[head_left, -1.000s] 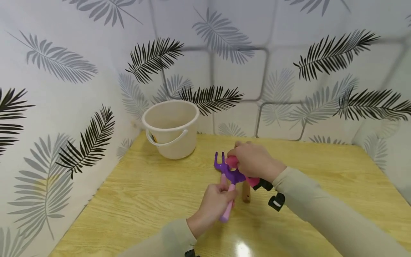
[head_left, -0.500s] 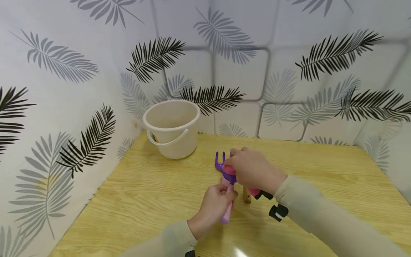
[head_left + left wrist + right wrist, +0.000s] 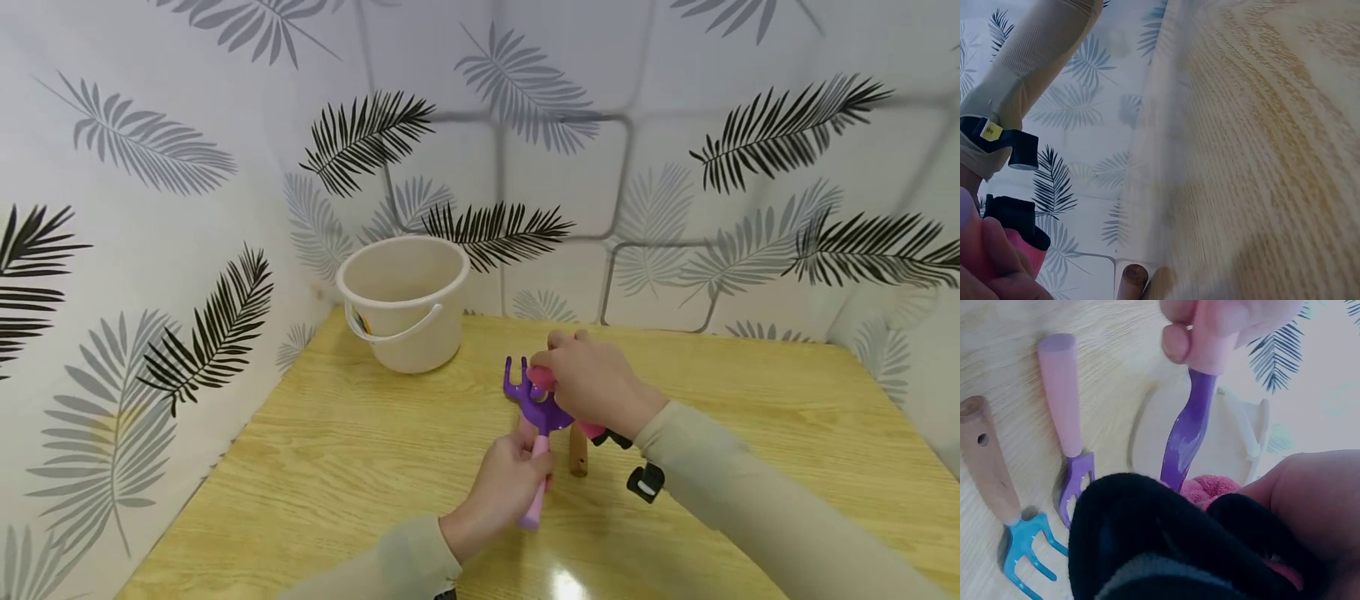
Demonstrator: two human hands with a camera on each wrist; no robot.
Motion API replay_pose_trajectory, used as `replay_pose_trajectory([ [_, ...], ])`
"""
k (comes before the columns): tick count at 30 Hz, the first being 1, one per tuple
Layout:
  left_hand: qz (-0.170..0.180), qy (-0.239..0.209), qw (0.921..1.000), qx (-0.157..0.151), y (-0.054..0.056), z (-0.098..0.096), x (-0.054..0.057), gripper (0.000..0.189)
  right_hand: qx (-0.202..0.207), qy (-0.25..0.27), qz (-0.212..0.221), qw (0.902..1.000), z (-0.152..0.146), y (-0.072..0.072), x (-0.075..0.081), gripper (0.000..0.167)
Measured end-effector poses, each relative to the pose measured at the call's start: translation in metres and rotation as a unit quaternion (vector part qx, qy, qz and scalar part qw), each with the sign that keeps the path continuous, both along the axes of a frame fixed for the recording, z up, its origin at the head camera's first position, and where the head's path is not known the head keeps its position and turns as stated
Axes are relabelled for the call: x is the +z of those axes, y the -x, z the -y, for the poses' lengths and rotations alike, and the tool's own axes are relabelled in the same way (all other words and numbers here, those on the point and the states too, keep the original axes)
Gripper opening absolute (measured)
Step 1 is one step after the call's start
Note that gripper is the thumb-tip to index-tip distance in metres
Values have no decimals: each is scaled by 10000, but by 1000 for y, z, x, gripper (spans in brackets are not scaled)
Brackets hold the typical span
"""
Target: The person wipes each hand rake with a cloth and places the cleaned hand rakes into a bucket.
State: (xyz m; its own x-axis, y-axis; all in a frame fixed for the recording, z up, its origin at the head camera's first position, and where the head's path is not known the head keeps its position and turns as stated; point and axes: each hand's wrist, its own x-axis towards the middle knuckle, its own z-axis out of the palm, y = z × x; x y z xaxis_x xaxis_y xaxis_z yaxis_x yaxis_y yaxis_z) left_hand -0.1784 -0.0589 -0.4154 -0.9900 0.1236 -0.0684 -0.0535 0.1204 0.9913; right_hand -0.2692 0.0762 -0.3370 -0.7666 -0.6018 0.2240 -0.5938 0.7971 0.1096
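In the head view my left hand grips the pink handle of a purple-headed garden trowel. The trowel's blade shows edge-on in the right wrist view, its end hidden behind a black shape. My right hand holds a pink cloth against the blade. Just behind, a purple hand fork with a pink handle lies on the table, partly covered by the trowel and my left hand. Beside it lies a blue hand fork with a wooden handle; the head view shows only its handle end.
A cream bucket with a white carrying handle stands at the table's back left. Leaf-patterned sheeting rises behind and to the left of the wooden table. Black camera gear sits at my right wrist.
My right hand and the cloth dip toward me over the trowel blade, then move back up and away. My left hand keeps its grip on the handle and hardly shifts.
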Motion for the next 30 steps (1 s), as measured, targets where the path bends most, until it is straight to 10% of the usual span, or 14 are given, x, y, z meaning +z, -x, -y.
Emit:
replay_pose_trajectory([
  [11,50,-28,9998,187,5,0,-2,13,480,-103,565,9972,-1,-30,12,41],
  [22,131,-141,9998,90,5,-1,0,23,98,600,163,9980,-24,-6,-3,39],
  [30,230,-247,9988,358,9,2,0,24,685,764,530,9933,-25,-33,-6,41],
])
